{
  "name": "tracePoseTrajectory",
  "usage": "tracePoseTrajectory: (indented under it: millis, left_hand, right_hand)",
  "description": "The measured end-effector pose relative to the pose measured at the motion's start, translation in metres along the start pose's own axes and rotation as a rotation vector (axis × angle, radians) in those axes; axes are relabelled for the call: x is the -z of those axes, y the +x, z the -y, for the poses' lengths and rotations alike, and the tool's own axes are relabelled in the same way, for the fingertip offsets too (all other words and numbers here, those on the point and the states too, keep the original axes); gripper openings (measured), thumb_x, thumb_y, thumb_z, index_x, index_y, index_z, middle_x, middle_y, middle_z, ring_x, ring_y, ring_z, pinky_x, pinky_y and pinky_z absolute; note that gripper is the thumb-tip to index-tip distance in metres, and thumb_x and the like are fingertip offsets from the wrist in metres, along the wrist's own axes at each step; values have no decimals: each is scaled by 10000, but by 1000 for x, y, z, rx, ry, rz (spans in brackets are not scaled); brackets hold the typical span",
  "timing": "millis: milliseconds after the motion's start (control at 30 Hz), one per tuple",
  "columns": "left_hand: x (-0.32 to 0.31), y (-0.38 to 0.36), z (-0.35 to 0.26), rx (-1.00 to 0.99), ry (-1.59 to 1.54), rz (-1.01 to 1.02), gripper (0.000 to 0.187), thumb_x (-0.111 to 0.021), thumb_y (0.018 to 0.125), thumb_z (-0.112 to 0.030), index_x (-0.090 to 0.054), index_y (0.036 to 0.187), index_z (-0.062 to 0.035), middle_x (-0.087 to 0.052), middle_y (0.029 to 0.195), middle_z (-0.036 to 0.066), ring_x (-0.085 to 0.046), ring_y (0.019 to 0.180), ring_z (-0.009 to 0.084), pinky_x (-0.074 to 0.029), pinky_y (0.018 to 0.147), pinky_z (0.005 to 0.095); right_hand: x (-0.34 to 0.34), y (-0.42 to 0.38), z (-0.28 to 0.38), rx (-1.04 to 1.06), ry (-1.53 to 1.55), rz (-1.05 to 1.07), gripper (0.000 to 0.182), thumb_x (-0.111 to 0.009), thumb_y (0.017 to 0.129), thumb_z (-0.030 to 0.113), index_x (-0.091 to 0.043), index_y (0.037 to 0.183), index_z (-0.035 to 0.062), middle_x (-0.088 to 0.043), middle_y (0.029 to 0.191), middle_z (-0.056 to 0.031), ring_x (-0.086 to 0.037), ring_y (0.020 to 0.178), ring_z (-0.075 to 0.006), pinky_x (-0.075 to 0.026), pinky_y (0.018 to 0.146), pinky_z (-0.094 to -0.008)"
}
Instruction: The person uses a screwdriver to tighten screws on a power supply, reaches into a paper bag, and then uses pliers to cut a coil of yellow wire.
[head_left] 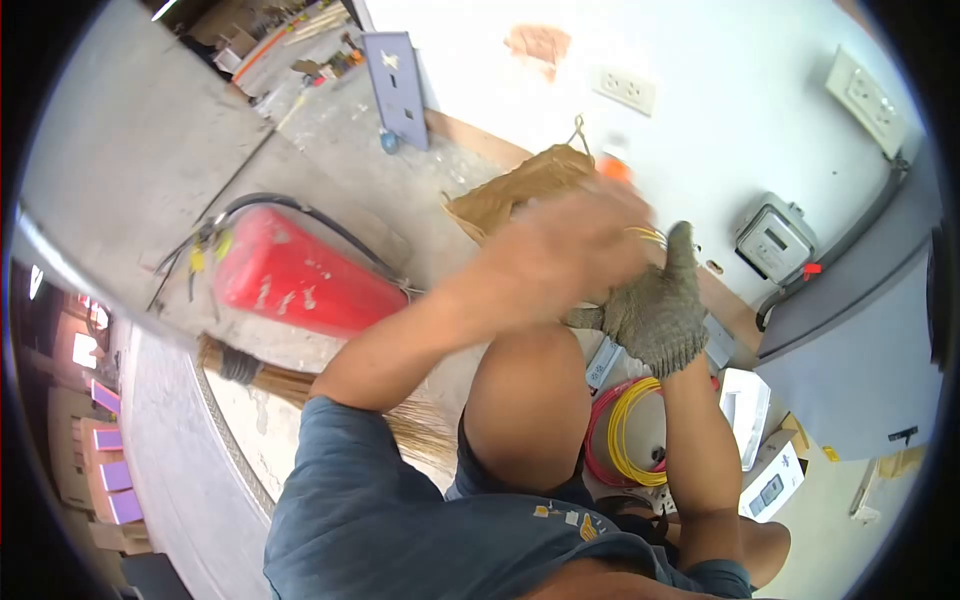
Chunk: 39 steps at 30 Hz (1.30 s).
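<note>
My left hand (575,245), bare and smeared by motion, is raised in front of the wall and overlaps my right hand in this view. My right hand (655,315) wears a grey-green knit glove; its thumb stands stretched away from the palm, and its other fingers are partly hidden behind my left hand. A blurred orange item (615,168) shows just beyond my left fingertips. Yellow wire (647,235) appears between the two hands, close to the gloved thumb. Behind my left hand lies a crumpled brown paper bag (515,190).
A red fire extinguisher (310,275) and a straw broom (290,383) lie on the left. Pink and yellow wire coils (632,430) are below my right hand, beside a white box (773,480). The wall carries an outlet (625,90) and a meter (776,238).
</note>
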<state>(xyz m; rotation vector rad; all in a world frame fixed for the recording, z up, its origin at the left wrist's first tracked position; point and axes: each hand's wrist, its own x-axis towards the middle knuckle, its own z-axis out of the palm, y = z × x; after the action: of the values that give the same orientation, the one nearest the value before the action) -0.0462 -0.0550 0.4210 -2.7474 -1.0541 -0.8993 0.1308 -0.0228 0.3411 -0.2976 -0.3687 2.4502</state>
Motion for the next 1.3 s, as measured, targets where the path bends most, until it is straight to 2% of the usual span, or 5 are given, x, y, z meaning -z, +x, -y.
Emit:
tracePoseTrajectory:
  millis: [167,400,600,900,1300]
  left_hand:
    - [1,-15,-103,-164,225,-140,585,-719,774,-89,-566,1338,-126,-500,1391,177,-533,1247,379,-451,1039,489]
    - [8,-199,-202,979,-1225,310,301,-677,958,-194,-650,1209,-29,-664,1175,131,-579,1169,181,-452,1016,363]
    - [9,-371,-259,1531,-881,522,644,-429,1006,-571,-572,1325,-31,-607,1311,151,-567,1228,248,-416,1073,429]
    - [19,-387,-302,1561,-820,251,657,-419,1005,-579,-548,1344,-31,-595,1324,155,-557,1240,250,-407,1076,444]
    - [53,-321,-187,1216,-766,549,676,-405,1004,-590,-516,1370,-33,-579,1341,159,-543,1256,252,-395,1081,464]
  right_hand:
    - [-2,-52,-4,478,11,-17,299,-636,908,334,-625,1074,86,-639,1141,-166,-639,981,-311,-528,884,-537]
    - [-24,-91,17,561,11,-309,206,-669,853,191,-637,991,42,-640,950,-123,-576,817,-238,-508,821,-451]
    - [-11,-102,31,580,-185,-25,313,-664,875,257,-620,1074,20,-614,917,-90,-551,807,-233,-470,827,-418]
    - [-66,-125,17,771,-197,-331,342,-660,891,256,-601,1168,64,-637,998,-93,-558,879,-244,-457,866,-477]
    - [-74,-142,21,831,-132,-307,206,-707,853,188,-639,1007,69,-569,772,-56,-547,709,-229,-482,702,-448]
